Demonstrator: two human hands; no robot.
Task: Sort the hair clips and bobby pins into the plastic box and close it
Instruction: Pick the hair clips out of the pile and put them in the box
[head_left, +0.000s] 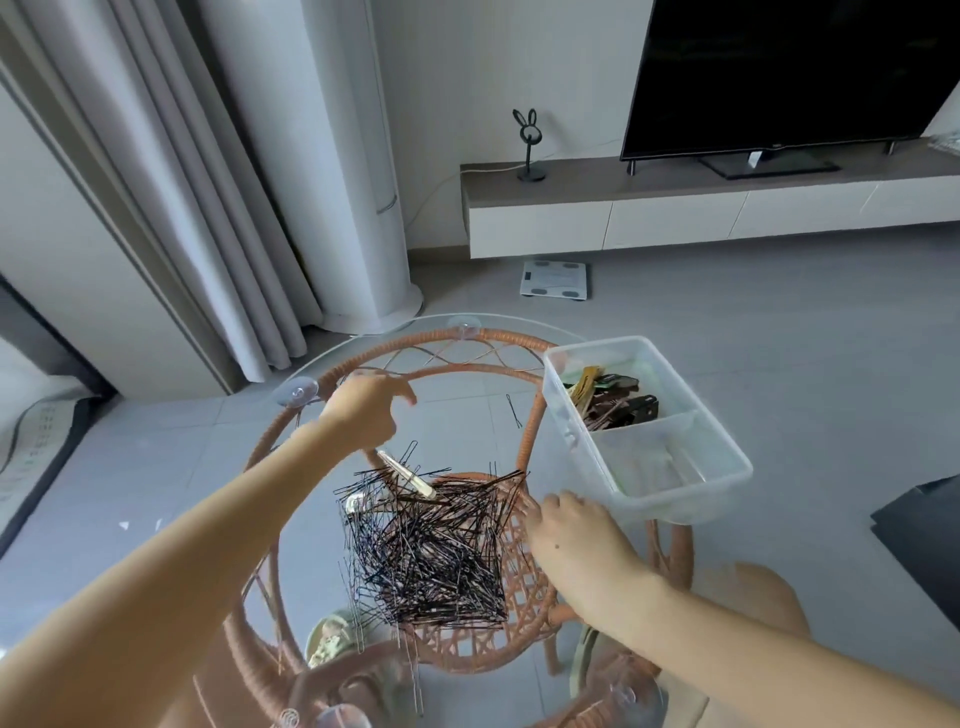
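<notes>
**At the glass table, both hands by the pin heap**

On the round glass-topped rattan table, a dense heap of black bobby pins lies at the centre. At 2 o'clock the clear plastic box stands open. Its far compartment holds brown, black and yellow hair clips; what lies in the near compartment is too faint to tell. A single stray pin lies alone on the glass at 1 o'clock, between the heap and the box.

The left hand hangs at 11 o'clock with its fingers curled in. A pale clip slants from just under it down onto the heap, but whether the fingers pinch its upper end cannot be told. The right hand sits palm down at 3 o'clock. Its fingers are close together and bent onto the heap's edge, with the tips hidden, so it cannot be told whether they hold any pin.
</notes>
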